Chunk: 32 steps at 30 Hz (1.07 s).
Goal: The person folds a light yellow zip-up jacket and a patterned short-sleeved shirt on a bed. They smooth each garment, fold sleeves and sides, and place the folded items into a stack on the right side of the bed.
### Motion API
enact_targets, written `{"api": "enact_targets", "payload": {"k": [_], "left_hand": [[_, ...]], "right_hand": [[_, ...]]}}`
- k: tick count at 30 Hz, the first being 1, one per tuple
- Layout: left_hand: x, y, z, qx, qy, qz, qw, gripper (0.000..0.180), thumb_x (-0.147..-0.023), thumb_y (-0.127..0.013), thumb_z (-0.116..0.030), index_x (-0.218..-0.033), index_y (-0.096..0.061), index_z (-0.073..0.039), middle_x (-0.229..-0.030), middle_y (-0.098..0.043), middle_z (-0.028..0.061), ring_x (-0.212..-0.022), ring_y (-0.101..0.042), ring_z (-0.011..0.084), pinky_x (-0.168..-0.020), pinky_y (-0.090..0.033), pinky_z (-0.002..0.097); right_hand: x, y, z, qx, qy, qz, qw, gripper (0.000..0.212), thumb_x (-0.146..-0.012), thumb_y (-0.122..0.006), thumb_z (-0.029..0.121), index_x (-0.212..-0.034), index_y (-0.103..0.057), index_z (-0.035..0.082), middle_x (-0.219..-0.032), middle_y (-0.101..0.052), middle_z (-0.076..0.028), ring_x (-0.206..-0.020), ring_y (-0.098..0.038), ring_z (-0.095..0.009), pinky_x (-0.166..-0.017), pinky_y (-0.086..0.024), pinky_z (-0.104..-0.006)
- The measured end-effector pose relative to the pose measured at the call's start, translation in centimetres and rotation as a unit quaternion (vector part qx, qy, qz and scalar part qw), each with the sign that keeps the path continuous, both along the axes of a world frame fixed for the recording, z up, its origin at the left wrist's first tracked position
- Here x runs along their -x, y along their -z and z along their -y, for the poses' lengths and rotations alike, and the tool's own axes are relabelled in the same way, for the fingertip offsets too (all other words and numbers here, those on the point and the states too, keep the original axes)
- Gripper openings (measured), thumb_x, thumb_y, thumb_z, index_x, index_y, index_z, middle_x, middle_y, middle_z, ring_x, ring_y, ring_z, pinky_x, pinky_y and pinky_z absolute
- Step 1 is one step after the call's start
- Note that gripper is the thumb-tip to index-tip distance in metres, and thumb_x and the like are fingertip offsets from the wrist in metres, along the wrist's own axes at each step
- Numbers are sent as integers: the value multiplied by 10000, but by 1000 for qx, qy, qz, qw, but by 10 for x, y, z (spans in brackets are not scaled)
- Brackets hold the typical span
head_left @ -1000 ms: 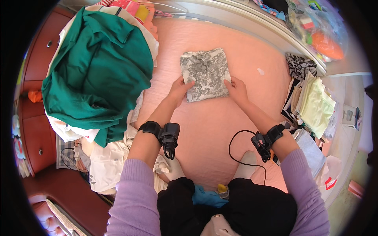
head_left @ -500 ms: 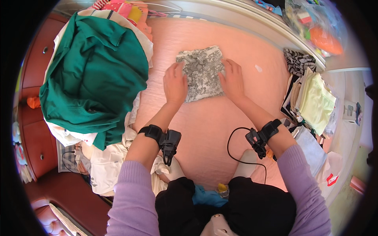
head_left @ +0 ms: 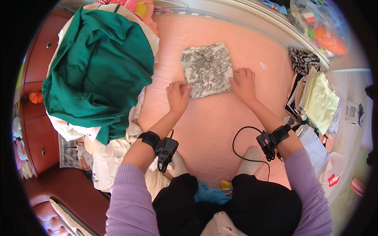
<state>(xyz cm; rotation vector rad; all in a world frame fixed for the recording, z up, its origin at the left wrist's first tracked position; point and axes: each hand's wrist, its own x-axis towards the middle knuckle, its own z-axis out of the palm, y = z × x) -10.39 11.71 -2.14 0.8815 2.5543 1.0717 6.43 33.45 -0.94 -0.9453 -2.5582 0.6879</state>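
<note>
A folded grey-and-white patterned cloth point(head_left: 208, 70) lies flat as a rough square on the pink bed sheet point(head_left: 208, 129). My left hand point(head_left: 178, 96) is at its near left corner, thumb and fingers bent together at the edge. On the opposite side, my right hand point(head_left: 245, 84) takes the right edge near the lower corner, the thumb touching the cloth and the fingers curled. What lies between the fingertips is too small to make out fully. Black devices are strapped to both wrists.
A large heap of clothes topped by a green garment point(head_left: 102, 70) stands at the left, beside a red-brown drawer cabinet point(head_left: 35, 137). Folded clothes point(head_left: 319, 102) are stacked at the right. A clear plastic bag point(head_left: 323, 31) sits at the far right. A black cable point(head_left: 236, 151) hangs from my right wrist device.
Both hands have slid nearer to me, from the cloth's upper sides toward its lower corners. The cloth now looks flatter and squarer.
</note>
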Motion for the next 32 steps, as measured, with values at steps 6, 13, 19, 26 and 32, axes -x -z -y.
{"api": "enact_targets", "payload": {"k": [6,13,19,26,32], "left_hand": [[-5,16,2,37,-24,8,999,277,-799,-764,-289,-798,-676,-25,-925,-610,139,-888,-544,276,-796,-454,386],[-8,9,1,4,-52,105,993,304,-822,-748,-257,-920,-650,14,-829,-644,125,-716,-618,224,-661,-497,333],[-14,5,-20,65,-149,205,965,303,-856,-727,-219,-973,-645,49,-880,-675,86,-732,-608,155,-638,-483,310],[-27,-14,-19,-32,-92,500,861,240,-888,-672,-138,-1098,-643,-28,-947,-662,23,-781,-561,109,-651,-448,260],[-83,-16,-13,-124,-112,566,807,351,-896,-666,-88,-1218,-535,-41,-973,-665,25,-747,-591,119,-610,-462,268]], "right_hand": [[-7,6,8,137,75,55,986,321,-819,-733,342,-805,-670,27,-1042,-576,-156,-1038,-468,-338,-882,-438,-419],[-3,-1,3,211,50,59,975,364,-826,-735,351,-904,-644,8,-919,-639,-144,-819,-618,-267,-722,-505,-377],[6,14,11,324,117,-44,938,476,-759,-809,254,-1064,-594,-41,-962,-683,-144,-875,-667,-216,-725,-535,-336],[-10,2,0,590,197,-92,778,337,-880,-680,191,-1153,-623,2,-1013,-636,-68,-856,-570,-159,-821,-491,-303],[-42,-17,25,719,260,-247,596,565,-912,-657,389,-1310,-490,25,-1252,-560,-115,-1141,-544,-225,-992,-429,-378]]}}
